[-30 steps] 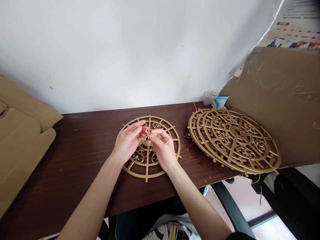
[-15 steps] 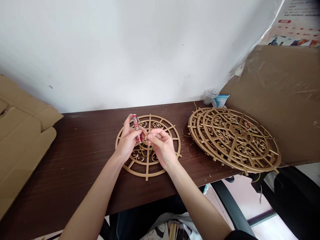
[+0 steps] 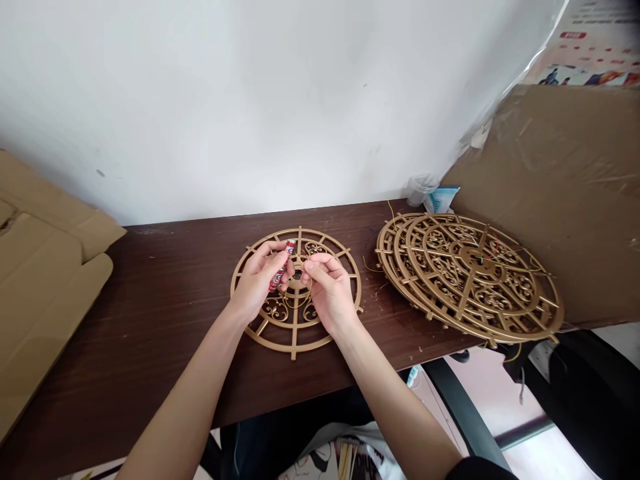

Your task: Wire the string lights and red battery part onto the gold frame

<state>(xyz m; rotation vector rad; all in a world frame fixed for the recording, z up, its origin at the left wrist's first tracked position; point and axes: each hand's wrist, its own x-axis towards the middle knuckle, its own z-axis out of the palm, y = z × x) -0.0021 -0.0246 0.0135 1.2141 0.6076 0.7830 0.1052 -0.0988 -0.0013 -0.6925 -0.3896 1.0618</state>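
Note:
Red batteries (image 3: 281,268), joined end to end in a stick, are gripped by my left hand (image 3: 257,279), thumb across them. The stick leans with its top to the right. My right hand (image 3: 327,287) pinches the end of a thin yellow wire (image 3: 311,288), close beside the batteries; its tip is too small to make out. The wire loops down below both hands. Under them a round gold openwork frame (image 3: 294,347) with spokes and scrolls lies flat on the dark wooden table (image 3: 175,333). Part of its centre is hidden by my hands.
Several similar gold frames (image 3: 470,280) are stacked on the right, with loose wires, overhanging the table's front edge. Behind them stand a clear plastic cup (image 3: 419,192) and a blue-and-white packet (image 3: 443,199). Cardboard (image 3: 45,267) lies at left; a cardboard panel (image 3: 570,200) stands at right.
My left hand has turned the battery stick from leaning left to leaning right, its thumb now farther up. My right hand has drawn slightly away to the right, still pinching the wire.

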